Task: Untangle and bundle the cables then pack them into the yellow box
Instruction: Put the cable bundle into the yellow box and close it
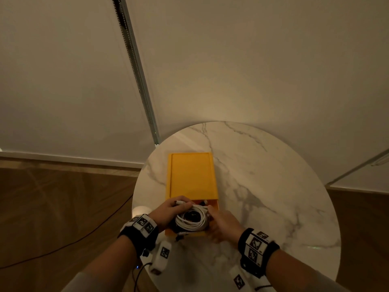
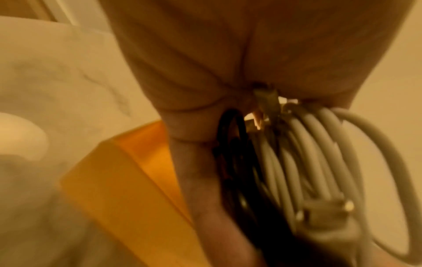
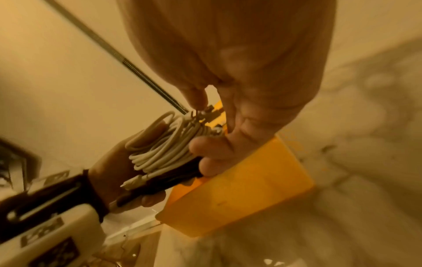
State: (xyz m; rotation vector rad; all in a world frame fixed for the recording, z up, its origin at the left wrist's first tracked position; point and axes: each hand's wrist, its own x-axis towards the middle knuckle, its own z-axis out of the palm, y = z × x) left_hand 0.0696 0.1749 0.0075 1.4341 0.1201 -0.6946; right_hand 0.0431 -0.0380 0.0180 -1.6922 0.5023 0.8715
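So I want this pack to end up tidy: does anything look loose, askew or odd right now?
One thing: a white plug end sticks out of the white coil over the left hand. The yellow box's lid is slid back, covering most of it. The right hand steadies the coil.

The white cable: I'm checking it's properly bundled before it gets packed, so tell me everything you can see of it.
The white cable is wound into a round coil of many smooth, rubbery-looking loops, with a pale plug end sticking out. It lies against a black cable in the same bundle. The left hand grips one side, the right hand holds the other. The coil sits at the open near end of the yellow box; no tie is visible.
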